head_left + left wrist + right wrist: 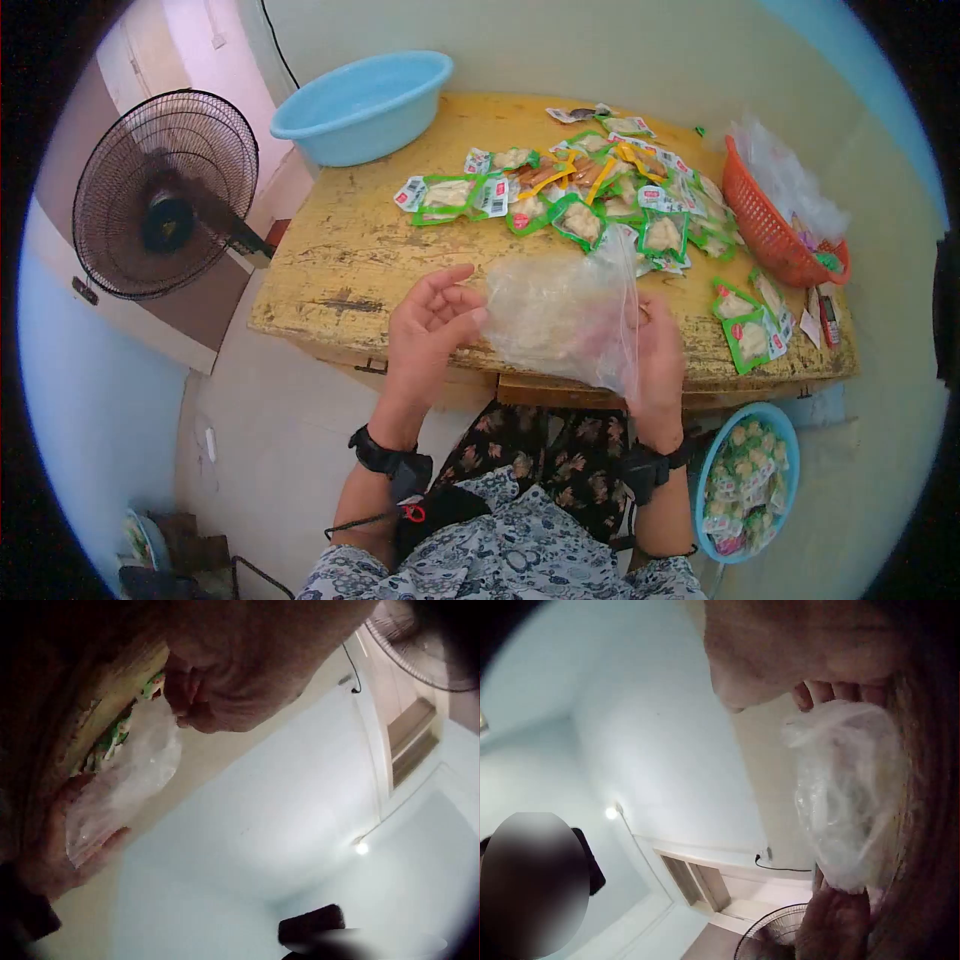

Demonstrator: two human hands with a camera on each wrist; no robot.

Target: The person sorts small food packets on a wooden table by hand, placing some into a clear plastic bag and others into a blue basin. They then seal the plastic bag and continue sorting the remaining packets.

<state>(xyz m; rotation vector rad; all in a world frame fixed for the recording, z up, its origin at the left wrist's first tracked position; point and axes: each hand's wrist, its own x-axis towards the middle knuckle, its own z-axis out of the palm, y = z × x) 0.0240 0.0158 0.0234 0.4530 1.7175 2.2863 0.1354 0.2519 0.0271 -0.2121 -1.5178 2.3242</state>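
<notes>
A clear, crinkled plastic bag [550, 315] is held up between both hands over the table's front edge. At its left edge, the left hand [425, 330] pinches it between thumb and curled fingers. The right hand [660, 365] grips the opposite side, its fingers partly hidden behind the plastic. The left wrist view shows the bag [139, 765] between the left hand [240, 675] and the right hand [56, 851]. In the right wrist view the bag [847, 787] lies between the right hand [802, 652] above and the left hand [836, 922] below.
Green-edged food packets [580, 220] lie piled on the yellow table [330, 270]. A blue basin [365, 110] stands back left, a red basket [780, 215] at the right. Left of the table is a fan [165, 195]; lower right is a blue tub [795, 470] of packets.
</notes>
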